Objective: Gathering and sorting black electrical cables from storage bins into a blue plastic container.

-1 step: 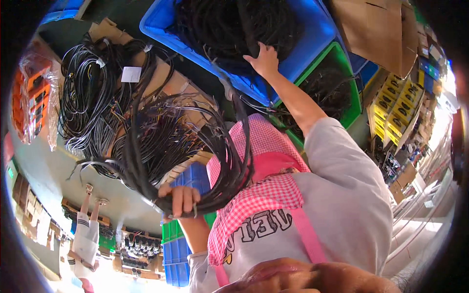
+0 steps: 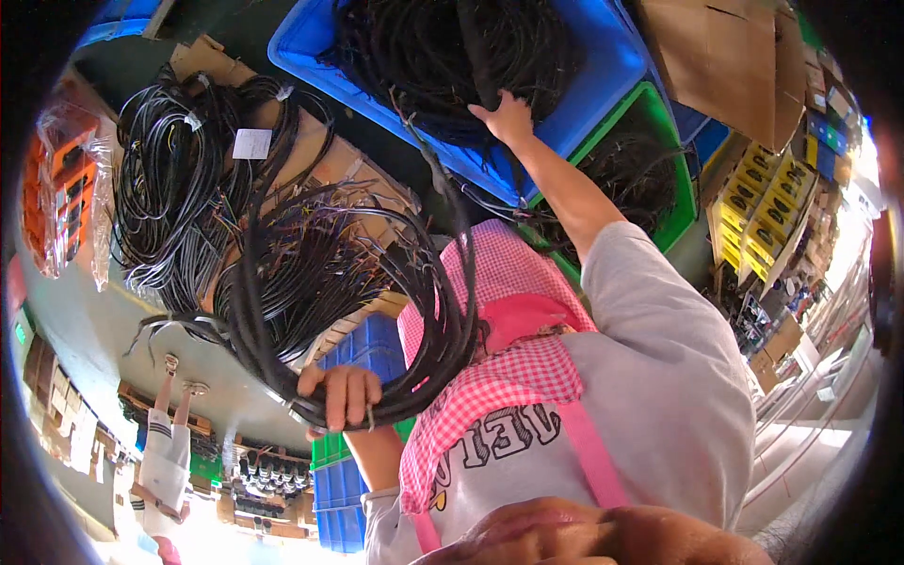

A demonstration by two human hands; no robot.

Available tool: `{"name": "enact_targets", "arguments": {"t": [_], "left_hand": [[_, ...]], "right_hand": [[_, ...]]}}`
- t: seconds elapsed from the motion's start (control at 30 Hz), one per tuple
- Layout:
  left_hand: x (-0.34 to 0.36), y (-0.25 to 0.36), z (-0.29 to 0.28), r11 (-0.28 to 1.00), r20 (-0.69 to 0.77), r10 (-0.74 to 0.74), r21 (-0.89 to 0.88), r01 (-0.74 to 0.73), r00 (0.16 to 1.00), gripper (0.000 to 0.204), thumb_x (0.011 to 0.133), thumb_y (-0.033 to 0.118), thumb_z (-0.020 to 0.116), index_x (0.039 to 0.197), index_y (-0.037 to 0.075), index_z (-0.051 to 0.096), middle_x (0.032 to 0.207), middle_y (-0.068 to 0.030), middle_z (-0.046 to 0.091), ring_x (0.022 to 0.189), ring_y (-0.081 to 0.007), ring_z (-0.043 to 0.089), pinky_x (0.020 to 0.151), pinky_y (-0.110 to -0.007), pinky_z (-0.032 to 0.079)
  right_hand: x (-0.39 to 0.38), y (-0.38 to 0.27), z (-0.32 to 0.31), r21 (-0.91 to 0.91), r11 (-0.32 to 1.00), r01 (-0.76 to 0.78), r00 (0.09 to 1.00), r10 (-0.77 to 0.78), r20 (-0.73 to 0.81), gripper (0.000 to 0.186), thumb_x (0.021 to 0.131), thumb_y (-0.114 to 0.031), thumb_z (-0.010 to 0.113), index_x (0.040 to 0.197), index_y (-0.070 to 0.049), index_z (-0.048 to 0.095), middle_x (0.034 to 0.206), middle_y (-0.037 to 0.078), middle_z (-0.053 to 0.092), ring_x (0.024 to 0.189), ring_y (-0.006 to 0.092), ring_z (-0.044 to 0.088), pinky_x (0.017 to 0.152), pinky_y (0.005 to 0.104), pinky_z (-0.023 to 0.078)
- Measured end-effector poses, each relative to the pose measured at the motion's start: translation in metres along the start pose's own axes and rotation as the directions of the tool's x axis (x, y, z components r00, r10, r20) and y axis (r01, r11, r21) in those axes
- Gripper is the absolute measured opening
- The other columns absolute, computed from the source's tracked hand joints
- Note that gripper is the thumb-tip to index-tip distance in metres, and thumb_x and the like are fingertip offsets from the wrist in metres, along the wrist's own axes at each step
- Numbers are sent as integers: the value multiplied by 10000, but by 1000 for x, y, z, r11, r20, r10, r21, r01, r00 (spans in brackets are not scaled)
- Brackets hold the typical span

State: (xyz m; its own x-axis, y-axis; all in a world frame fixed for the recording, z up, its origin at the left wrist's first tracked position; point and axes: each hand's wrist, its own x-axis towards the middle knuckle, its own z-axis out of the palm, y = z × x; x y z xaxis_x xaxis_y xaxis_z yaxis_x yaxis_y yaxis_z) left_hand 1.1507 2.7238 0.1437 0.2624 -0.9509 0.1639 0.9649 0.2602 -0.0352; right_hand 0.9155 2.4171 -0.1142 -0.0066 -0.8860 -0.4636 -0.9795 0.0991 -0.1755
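Observation:
My left hand (image 2: pixel 343 395) is closed round the lower part of a large coil of black cable (image 2: pixel 256 325), held up in front of the pink checked apron. Loose cable ends stick out of the coil at its left. One end of it rises towards the edge of a blue crate (image 2: pixel 603 118). Over that crate is my right hand (image 2: pixel 508 119), its thumb and fingers closed on a thick black cable bundle (image 2: pixel 477 52). The fingertips are partly hidden. More tangled black cables (image 2: pixel 395 56) fill the crate under this hand.
Left of the crate, bundled black cables (image 2: pixel 165 179) with a white paper label (image 2: pixel 252 143) lie on cardboard. A green crate (image 2: pixel 685 188) of dark cables stands right of the blue one. Blue bins (image 2: pixel 339 499) stand below my left hand. Another person (image 2: pixel 165 461) stands farther off.
The held coil has shifted slightly left and down with my left hand, and its end near the crate has swung a little. My right hand has barely moved.

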Motion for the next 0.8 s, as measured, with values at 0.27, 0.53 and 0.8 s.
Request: {"name": "enact_targets", "arguments": {"t": [0.27, 0.53, 0.8], "left_hand": [[3, 6, 10, 979, -171, 71, 201, -35, 983, 430, 796, 291, 727, 1136, 165, 495, 898, 10, 640, 781, -165, 632, 797, -370, 433], [10, 11, 21, 943, -382, 23, 314, 107, 924, 433, 714, 334, 800, 1016, 186, 527, 832, 49, 617, 679, -121, 567, 775, -359, 408], [24, 30, 32, 973, -91, -5, 228, 26, 996, 331, 670, 333, 827, 842, 103, 663, 787, -71, 697, 1098, -246, 527, 1059, -496, 248]], "right_hand": [[21, 16, -18, 177, 984, 30, 996, -44, 80, 573, 716, -314, 687, 1190, -61, 487, 1054, 210, 617, 980, 371, 591, 837, 462, 456], [60, 66, -138, -406, 872, 274, 899, -382, -213, 396, 738, -225, 682, 1100, -89, 595, 990, 169, 602, 964, 359, 570, 798, 484, 472], [6, 16, 6, -172, 828, 535, 829, -473, 300, 516, 719, -334, 716, 1127, -98, 507, 1068, 168, 535, 1024, 362, 525, 809, 467, 470]]}}
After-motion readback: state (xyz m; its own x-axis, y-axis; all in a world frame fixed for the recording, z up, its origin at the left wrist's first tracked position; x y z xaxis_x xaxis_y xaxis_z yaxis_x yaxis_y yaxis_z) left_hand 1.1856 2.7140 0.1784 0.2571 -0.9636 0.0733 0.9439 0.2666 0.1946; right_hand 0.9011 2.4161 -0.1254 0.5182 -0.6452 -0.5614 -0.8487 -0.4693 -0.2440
